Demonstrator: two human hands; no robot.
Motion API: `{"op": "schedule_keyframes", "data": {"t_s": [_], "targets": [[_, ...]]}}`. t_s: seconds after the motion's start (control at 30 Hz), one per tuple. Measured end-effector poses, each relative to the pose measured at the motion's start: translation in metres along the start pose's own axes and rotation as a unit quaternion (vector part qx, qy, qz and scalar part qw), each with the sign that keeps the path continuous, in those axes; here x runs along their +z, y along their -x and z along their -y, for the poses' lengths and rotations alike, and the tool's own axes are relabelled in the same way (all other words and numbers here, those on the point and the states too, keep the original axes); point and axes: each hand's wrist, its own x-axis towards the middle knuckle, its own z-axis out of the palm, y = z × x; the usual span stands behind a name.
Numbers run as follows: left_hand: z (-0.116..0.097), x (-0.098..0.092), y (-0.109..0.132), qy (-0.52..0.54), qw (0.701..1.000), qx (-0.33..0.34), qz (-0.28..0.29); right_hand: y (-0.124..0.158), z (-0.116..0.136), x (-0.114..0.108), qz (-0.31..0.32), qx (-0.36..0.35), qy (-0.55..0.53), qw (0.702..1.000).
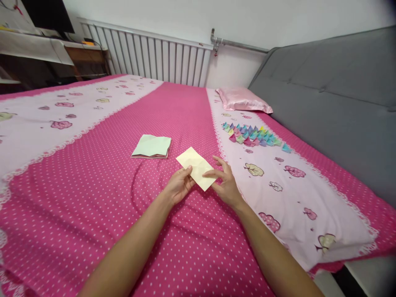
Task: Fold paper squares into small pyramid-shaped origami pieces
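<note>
A pale yellow sheet of paper [193, 161], rectangular with faint creases, is held a little above the pink bed. My left hand [180, 184] grips its lower left edge, thumb on top and fingers underneath. At the right end of the sheet, my right hand [225, 181] pinches it, index finger on top and thumb hidden beneath; its other fingers are raised. Left of the hands lies a stack of paper sheets [152, 146], pale green on top. Several small folded paper pieces [253, 135] in many colours stand in rows to the right.
A pink satin pillow [243, 99] lies at the far right, against the grey headboard [328, 78]. Beyond the bedspread [182, 109] a white radiator [154, 53] runs along the wall. A desk [83, 53] with a dark monitor [48, 16] is at the far left.
</note>
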Motion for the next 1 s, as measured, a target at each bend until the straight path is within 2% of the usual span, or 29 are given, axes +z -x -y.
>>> {"op": "schedule_keyframes", "data": {"t_s": [0.23,0.43,0.73,1.0], "targets": [[0.001,0.002,0.0,0.007,1.0,-0.009,-0.002,-0.002,-0.003,0.002,-0.016,0.028,-0.067,0.997],[0.0,0.004,0.002,-0.008,1.0,-0.02,-0.005,-0.002,-0.002,0.0,-0.027,0.055,-0.076,0.995],[0.007,0.005,0.004,-0.042,0.999,-0.016,0.02,0.0,0.0,0.002,0.004,-0.004,-0.015,1.0],[0.012,0.002,0.004,-0.058,0.997,-0.029,0.042,-0.001,-0.005,0.003,-0.014,0.001,-0.014,1.0]]}}
